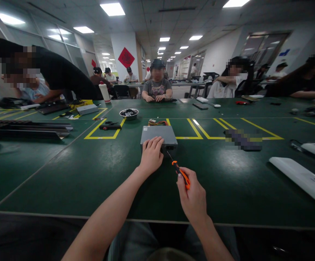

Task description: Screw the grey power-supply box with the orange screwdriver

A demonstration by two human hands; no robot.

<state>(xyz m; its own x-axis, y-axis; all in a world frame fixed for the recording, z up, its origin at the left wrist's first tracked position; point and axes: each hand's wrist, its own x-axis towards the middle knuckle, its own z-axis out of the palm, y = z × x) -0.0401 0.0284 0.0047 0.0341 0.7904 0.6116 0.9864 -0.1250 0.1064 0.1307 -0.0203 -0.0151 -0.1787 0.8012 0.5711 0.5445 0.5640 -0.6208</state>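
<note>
A grey metal computer power supply (159, 133) sits on the green table in front of me, with a bundle of coloured wires (158, 123) at its far side. My left hand (152, 154) holds the box, fingers laid over its top and palm against the near face. In my right hand (192, 192) is an orange and black screwdriver (181, 174), gripped by the handle. Its thin shaft points up and left to the near face of the box, by the socket (170, 147). Whether the tip touches a screw cannot be made out.
Beyond the box stand a metal bowl (129, 116) of dark parts and a white bottle (104, 92). Black tools (110, 127) lie within yellow tape at left, near long metal rails (27, 128). White devices (301, 177) lie at right. A person (157, 87) sits opposite.
</note>
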